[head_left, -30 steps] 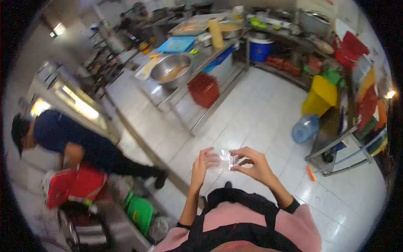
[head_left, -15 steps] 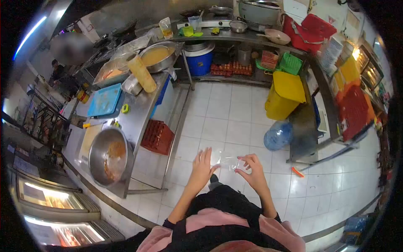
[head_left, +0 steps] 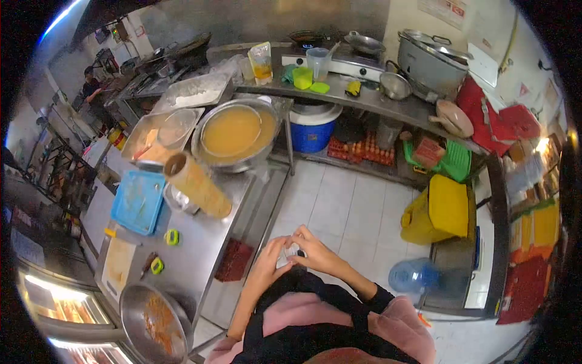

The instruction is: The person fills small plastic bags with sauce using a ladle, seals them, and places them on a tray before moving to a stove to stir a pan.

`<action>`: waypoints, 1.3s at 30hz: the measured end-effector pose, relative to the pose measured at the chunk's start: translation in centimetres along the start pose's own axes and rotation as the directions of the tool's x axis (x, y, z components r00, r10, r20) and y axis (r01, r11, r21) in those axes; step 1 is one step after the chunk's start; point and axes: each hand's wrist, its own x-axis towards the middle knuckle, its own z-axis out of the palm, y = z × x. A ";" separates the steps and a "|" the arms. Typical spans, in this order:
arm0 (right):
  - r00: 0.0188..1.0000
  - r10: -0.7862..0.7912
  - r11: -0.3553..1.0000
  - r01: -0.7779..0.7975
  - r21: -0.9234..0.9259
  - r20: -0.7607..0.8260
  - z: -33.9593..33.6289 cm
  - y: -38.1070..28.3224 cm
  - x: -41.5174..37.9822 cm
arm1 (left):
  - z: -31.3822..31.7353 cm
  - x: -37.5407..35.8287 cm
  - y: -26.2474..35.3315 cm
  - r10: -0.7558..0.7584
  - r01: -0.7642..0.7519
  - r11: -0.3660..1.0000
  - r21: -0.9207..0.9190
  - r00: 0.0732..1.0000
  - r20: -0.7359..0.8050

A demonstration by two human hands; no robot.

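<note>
My left hand point(head_left: 270, 259) and my right hand point(head_left: 313, 250) meet in front of my body, above the floor. Pinched between their fingertips is a small piece of clear plastic point(head_left: 291, 250), perhaps a little bag; the fingers cover most of it. Both hands are closed on it. To their left stands the steel table point(head_left: 200, 242), where a steel bowl point(head_left: 132, 303) with orange-brown residue sits at the near end. A roll of wrap point(head_left: 197, 185) lies tilted on a small metal container.
A blue tray point(head_left: 137, 203), a cutting board with a knife point(head_left: 119, 264) and a basin of yellowish liquid point(head_left: 239, 133) are on the table. A yellow bin point(head_left: 438, 209) and a blue water bottle point(head_left: 412, 276) stand at right. Another person point(head_left: 92, 88) is far left.
My hands have come together, and the clear plastic stretched between them is now bunched small. My view has shifted forward, nearer the table and the back counter.
</note>
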 end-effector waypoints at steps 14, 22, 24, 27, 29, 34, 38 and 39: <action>0.816 -0.249 0.893 -0.015 -0.450 -0.522 -45.4 18.4 35.7 | -2.0 43.1 -12.5 0.038 -0.018 0.998 0.063 0.943 -0.332; 0.952 -0.080 0.804 -0.114 -0.584 -0.295 -70.3 41.4 64.3 | 1.4 61.5 -18.9 -0.254 0.245 0.966 -0.087 0.817 -0.518; 0.962 0.142 0.799 -0.250 -0.546 -0.232 -71.7 45.1 69.5 | 1.4 65.4 -19.7 -0.280 0.234 0.960 -0.153 0.803 -0.527; 0.968 -0.036 0.433 -0.210 -0.876 -0.249 -71.2 55.9 76.8 | 0.8 69.4 -21.5 -0.313 0.289 0.949 -0.130 0.791 -0.525; 0.961 -0.140 0.460 -0.150 -0.875 -0.238 -69.9 57.9 78.9 | 0.1 71.3 -23.0 -0.360 0.340 0.930 -0.137 0.775 -0.520; 0.997 0.025 0.511 -0.075 -0.856 -0.073 -68.7 57.1 80.1 | -1.1 73.4 -26.8 -0.495 0.455 0.865 -0.210 0.708 -0.504; 0.994 0.108 0.403 -0.025 -0.915 0.021 -71.7 52.6 80.9 | -2.8 76.4 -30.0 -0.534 0.490 0.844 -0.220 0.726 -0.432; 0.977 0.213 0.406 -0.101 -0.908 -0.014 -72.7 52.2 81.1 | -3.4 77.6 -30.5 -0.498 0.450 0.866 -0.218 0.733 -0.464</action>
